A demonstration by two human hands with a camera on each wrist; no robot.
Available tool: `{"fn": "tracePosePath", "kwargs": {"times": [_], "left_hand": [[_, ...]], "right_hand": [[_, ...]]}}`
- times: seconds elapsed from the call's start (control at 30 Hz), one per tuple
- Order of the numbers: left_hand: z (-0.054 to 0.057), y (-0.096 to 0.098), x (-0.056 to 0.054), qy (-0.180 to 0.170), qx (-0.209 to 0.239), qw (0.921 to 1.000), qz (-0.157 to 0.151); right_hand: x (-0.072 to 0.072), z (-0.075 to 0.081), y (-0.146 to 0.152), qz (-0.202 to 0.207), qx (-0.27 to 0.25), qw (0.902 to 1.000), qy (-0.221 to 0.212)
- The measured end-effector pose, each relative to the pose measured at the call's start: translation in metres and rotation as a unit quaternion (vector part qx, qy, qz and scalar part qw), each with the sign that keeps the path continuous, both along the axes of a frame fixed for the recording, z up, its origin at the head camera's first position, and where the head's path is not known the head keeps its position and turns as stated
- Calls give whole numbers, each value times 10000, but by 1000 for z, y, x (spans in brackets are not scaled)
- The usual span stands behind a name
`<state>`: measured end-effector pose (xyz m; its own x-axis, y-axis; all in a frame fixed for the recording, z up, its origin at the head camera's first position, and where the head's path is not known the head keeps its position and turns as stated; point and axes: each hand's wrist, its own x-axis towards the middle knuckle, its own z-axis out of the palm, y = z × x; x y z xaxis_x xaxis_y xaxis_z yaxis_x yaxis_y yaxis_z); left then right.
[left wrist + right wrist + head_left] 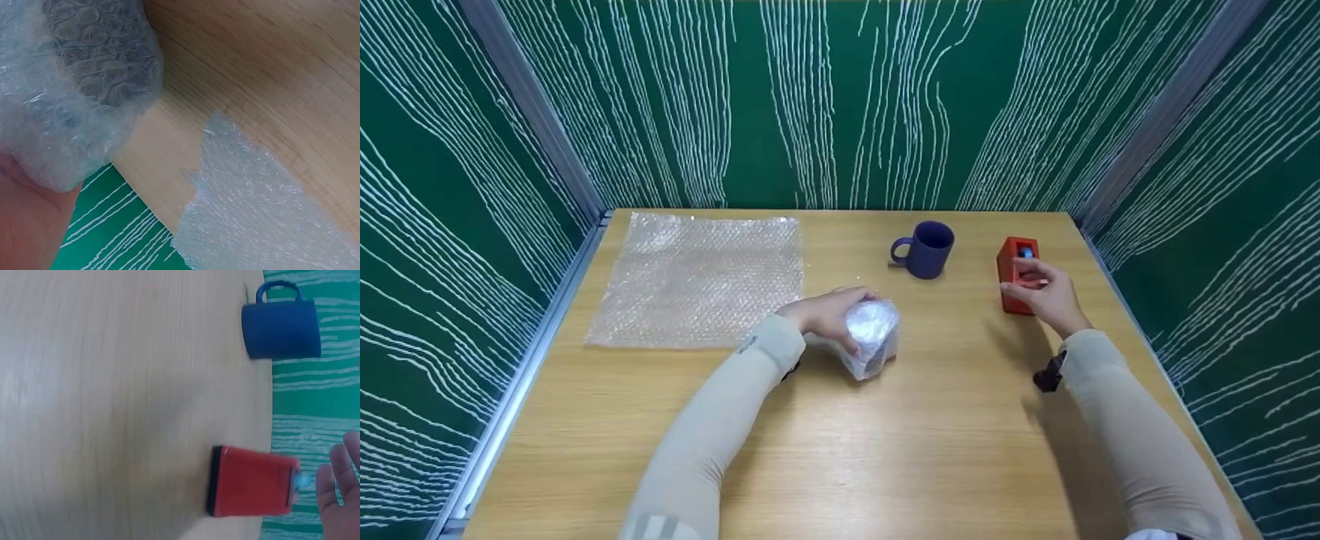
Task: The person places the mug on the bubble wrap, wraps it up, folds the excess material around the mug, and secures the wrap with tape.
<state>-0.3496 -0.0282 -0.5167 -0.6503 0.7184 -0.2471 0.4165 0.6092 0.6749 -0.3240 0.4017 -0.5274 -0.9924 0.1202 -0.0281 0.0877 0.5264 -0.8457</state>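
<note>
My left hand (826, 315) grips a bundle of bubble wrap (876, 341) near the middle of the wooden table. Through the clear plastic a dark thing shows inside the bundle; its kind is hidden by the layers. At the right side stands a red tape dispenser (1009, 262) with a black base and a bit of blue at its top. My right hand (1051, 298) hovers close beside and over the dispenser. In the right wrist view its extended fingers (342, 469) are apart from the dispenser's top.
A flat sheet of bubble wrap (705, 281) lies at the table's back left. The dark blue mug (928, 253) stands upright at the back, between the bundle and the dispenser, handle to the left. Green walls (840, 105) with white lines enclose the table's back and sides.
</note>
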Motion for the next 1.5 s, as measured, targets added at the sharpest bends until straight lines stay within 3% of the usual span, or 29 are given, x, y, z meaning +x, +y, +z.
{"fn": "tracePosePath", "kwargs": {"times": [0.33,0.57,0.77,0.97,1.1,1.33,1.5], "left_hand": [[-1,-1,1,-89,54,9999,12],[-1,-1,0,-137,-3,9999,85],[-3,-1,-1,-16,30,10000,-83],[-4,-2,-1,-69,21,10000,-5],[-5,-2,0,-118,35,9999,53],[-5,-3,1,-180,33,9997,132],[-3,-3,2,-186,36,9997,130]], "right_hand": [[-2,-13,19,-616,-93,9976,-298],[-6,-23,25,-858,-494,9932,-608],[-12,-32,24,-1202,-920,9858,-730],[-10,-37,25,-1335,-1016,9808,-993],[-9,-37,26,-1397,-1035,9772,-1220],[0,-22,13,-1476,-1261,9722,-1313],[-4,-22,15,-1468,-1579,9663,-1403]]}}
